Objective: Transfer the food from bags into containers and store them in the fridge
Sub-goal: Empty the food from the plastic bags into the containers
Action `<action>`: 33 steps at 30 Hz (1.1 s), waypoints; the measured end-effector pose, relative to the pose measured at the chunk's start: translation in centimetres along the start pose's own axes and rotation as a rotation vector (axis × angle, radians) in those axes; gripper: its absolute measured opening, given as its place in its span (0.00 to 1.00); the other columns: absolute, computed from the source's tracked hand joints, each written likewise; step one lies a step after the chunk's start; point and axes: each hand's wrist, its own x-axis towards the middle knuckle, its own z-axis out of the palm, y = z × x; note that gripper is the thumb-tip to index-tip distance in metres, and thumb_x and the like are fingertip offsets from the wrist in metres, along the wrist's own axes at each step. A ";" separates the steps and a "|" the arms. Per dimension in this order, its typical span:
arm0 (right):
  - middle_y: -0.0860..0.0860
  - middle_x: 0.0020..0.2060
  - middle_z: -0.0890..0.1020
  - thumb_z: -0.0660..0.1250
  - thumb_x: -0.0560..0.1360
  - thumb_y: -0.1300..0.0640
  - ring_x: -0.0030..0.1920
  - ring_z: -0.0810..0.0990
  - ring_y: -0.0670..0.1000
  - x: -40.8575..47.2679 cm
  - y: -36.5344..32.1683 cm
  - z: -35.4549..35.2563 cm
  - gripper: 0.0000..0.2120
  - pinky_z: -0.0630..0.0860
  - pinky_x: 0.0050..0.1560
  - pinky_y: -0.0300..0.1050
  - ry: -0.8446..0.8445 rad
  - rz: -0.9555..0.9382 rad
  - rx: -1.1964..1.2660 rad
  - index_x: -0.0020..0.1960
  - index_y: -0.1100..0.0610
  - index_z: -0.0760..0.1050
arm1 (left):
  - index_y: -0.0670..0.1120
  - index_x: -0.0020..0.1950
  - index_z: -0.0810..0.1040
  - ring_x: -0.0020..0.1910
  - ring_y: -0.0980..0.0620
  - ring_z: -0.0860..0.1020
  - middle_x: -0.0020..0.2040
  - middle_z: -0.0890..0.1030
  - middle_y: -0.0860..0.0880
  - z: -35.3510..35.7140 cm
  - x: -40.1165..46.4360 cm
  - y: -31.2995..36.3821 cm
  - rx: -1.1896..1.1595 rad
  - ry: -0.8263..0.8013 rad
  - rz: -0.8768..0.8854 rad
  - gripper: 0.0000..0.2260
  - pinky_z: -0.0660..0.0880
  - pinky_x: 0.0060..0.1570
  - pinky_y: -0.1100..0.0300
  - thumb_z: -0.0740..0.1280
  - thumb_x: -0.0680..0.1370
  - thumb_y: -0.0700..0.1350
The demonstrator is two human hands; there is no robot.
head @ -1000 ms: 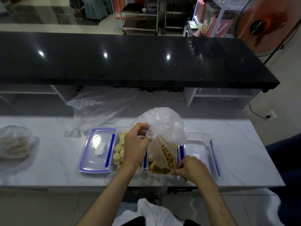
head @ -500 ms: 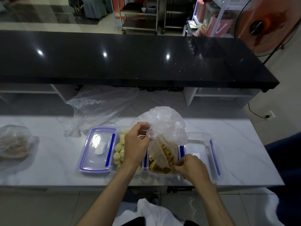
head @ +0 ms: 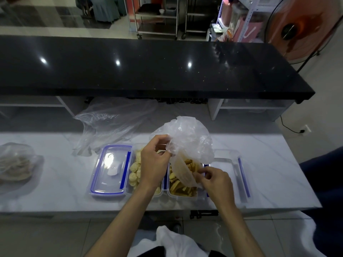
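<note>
We hold bag [head: 187, 141] upended over box [head: 182, 190]: L hand [head: 154, 164] pinches its 9 o'clock edge, R hand [head: 215, 182] pinches mouth at 5; long axis near-vertical, R nearer box.

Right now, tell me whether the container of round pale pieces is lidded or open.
Open. The container shows its pale pieces uncovered, and a blue-edged lid lies flat on the counter beside it, to its left.
</note>
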 end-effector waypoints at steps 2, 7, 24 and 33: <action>0.41 0.36 0.81 0.77 0.73 0.45 0.36 0.80 0.43 0.1 -0.1 0.4 0.07 0.81 0.38 0.42 0.036 -0.023 -0.028 0.44 0.47 0.83 | 0.48 0.60 0.82 0.52 0.59 0.82 0.53 0.85 0.55 0.0 0.1 0.1 -0.007 0.003 -0.003 0.11 0.80 0.50 0.67 0.74 0.78 0.40; 0.42 0.45 0.78 0.79 0.70 0.45 0.42 0.81 0.46 0.5 0.4 0.7 0.17 0.82 0.40 0.39 0.046 0.023 0.084 0.48 0.46 0.72 | 0.48 0.60 0.82 0.51 0.58 0.83 0.53 0.85 0.55 -0.2 0.3 -0.1 -0.015 0.024 -0.023 0.11 0.82 0.51 0.63 0.74 0.78 0.39; 0.48 0.40 0.84 0.70 0.80 0.49 0.37 0.85 0.50 0.5 0.9 0.2 0.07 0.86 0.38 0.49 0.043 0.090 0.349 0.46 0.51 0.78 | 0.52 0.59 0.81 0.50 0.55 0.83 0.52 0.84 0.55 -0.9 1.1 -0.6 0.008 0.077 -0.075 0.12 0.83 0.47 0.62 0.73 0.79 0.38; 0.47 0.37 0.81 0.73 0.79 0.53 0.39 0.81 0.47 0.9 0.5 -0.4 0.09 0.83 0.41 0.46 0.081 0.081 0.310 0.44 0.52 0.75 | 0.50 0.60 0.82 0.50 0.56 0.83 0.53 0.84 0.56 -1.2 1.4 -0.7 0.012 0.096 -0.086 0.12 0.84 0.50 0.56 0.72 0.79 0.38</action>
